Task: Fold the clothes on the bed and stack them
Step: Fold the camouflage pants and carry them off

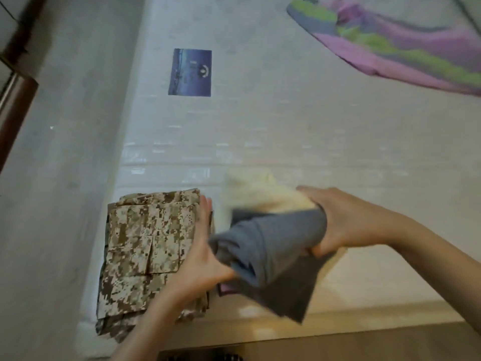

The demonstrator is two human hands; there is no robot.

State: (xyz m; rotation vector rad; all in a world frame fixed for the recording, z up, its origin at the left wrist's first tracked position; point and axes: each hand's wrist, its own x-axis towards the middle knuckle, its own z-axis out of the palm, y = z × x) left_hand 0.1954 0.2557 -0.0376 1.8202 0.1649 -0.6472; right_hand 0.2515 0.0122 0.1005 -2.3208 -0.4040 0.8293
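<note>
Close beside camouflage stack (145, 246) — both hands' grip on grey garment (273, 246).

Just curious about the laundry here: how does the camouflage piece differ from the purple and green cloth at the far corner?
The camouflage garment is folded into a neat block near the bed's front edge; the purple and green cloth lies spread and rumpled, not yet folded. The camouflage garment is tan and brown in a pixel print; the cloth has bright bands. The left hand rests against the camouflage garment, while nothing touches the cloth. Both lie on the white mattress.
</note>
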